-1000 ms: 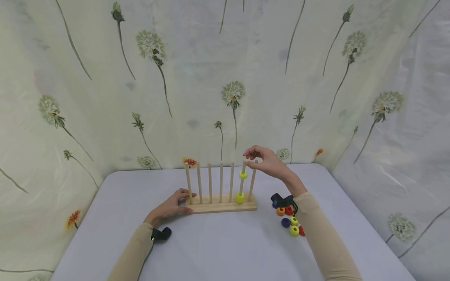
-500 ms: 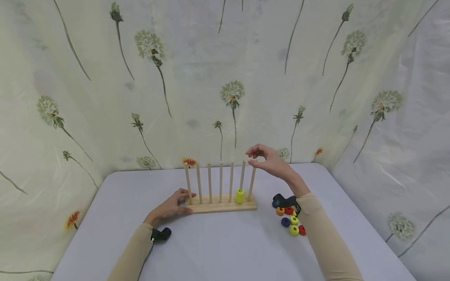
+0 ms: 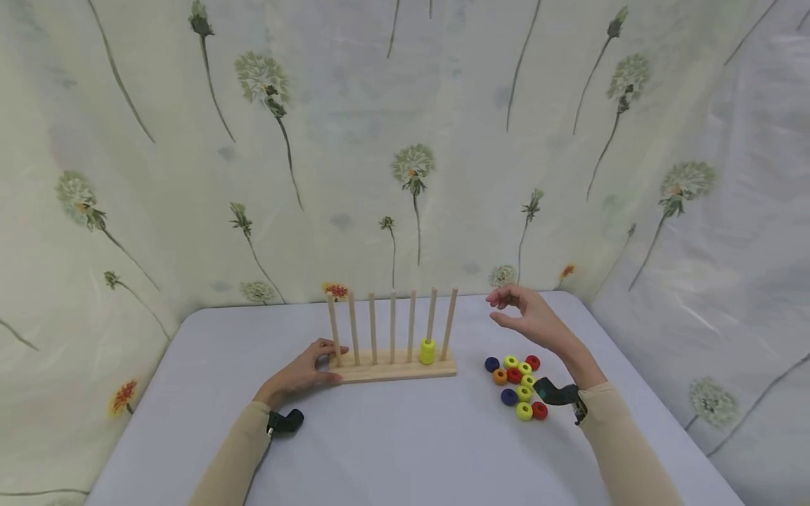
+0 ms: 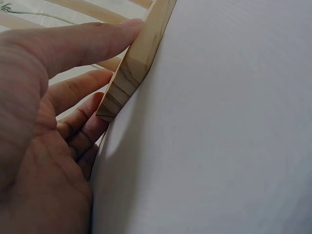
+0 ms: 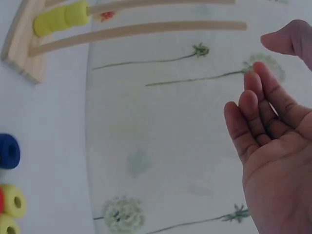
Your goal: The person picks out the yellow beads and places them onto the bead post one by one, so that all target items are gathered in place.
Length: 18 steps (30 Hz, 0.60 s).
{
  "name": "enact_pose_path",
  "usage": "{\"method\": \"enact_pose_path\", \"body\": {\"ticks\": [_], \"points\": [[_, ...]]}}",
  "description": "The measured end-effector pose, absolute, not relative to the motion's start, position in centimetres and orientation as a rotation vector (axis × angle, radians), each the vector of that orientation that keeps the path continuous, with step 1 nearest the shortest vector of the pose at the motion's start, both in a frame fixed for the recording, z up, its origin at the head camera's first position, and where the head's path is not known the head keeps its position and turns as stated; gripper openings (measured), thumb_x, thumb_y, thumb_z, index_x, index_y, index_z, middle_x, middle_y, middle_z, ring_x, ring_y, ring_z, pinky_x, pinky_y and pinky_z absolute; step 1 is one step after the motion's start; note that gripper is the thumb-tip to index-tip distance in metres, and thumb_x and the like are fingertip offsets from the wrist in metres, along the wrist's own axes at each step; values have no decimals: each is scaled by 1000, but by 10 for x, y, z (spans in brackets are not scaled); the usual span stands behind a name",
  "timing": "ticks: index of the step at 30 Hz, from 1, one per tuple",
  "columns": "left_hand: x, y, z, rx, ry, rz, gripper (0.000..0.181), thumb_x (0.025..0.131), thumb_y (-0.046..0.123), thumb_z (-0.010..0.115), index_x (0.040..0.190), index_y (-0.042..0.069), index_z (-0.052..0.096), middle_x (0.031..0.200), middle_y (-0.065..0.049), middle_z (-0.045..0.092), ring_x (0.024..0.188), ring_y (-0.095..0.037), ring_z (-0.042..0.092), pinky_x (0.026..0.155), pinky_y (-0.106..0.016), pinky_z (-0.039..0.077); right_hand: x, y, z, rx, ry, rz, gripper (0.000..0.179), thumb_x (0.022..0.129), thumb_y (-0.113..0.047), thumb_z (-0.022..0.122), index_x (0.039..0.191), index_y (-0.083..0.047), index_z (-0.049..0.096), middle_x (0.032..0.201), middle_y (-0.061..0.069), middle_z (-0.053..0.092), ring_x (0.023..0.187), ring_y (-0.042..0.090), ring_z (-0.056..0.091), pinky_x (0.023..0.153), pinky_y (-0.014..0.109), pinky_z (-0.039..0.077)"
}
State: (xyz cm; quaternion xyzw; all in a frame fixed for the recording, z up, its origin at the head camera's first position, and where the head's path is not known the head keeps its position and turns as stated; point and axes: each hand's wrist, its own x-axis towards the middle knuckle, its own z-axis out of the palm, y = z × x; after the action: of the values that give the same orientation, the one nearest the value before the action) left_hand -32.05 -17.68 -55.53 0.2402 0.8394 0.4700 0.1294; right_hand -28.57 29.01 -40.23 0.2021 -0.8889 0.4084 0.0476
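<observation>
A wooden peg rack [image 3: 399,372] with a row of several upright pegs stands on the table. Two yellow beads [image 3: 427,351] are stacked at the bottom of its second peg from the right. My left hand [image 3: 304,371] grips the rack's left end, thumb along the front and fingers behind; the left wrist view shows the thumb on the base [image 4: 139,53]. Off to the right of the pegs, my right hand [image 3: 534,320] hovers in the air with relaxed fingers and holds nothing. Below it lie loose beads, among them an orange bead [image 3: 500,377] and a blue bead [image 3: 509,398].
Yellow, red and blue beads lie in a loose cluster on the right of the white table [image 3: 380,450], including a red bead [image 3: 539,410]. A flower-printed curtain [image 3: 342,140] hangs behind and at the sides.
The upper yellow bead has dropped down the peg onto the lower one. My right hand has left the peg top and moved right, uncovering more loose beads. My left hand stays at the rack.
</observation>
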Motion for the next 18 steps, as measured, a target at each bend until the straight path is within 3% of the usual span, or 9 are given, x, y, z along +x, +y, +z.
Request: {"method": "enact_pose_path", "body": {"ticks": [10,18], "points": [[-317,-178,-549,712,2441,1386,57,80,25,79,132,14,59,133,-11,43,135,-36,30,111,-63,19,-267,342,-461,417,-2773,1265,31,90,-24,69,114,-8,57,110,7,60,98,12,55,85,13,47],[-319,-177,-556,695,2437,1368,58,80,29,79,132,17,59,134,-10,42,136,-36,29,111,-64,18,-254,376,-514,214,-2878,1325,34,90,-20,68,117,-4,56,109,11,61,104,25,54,80,16,48]]}}
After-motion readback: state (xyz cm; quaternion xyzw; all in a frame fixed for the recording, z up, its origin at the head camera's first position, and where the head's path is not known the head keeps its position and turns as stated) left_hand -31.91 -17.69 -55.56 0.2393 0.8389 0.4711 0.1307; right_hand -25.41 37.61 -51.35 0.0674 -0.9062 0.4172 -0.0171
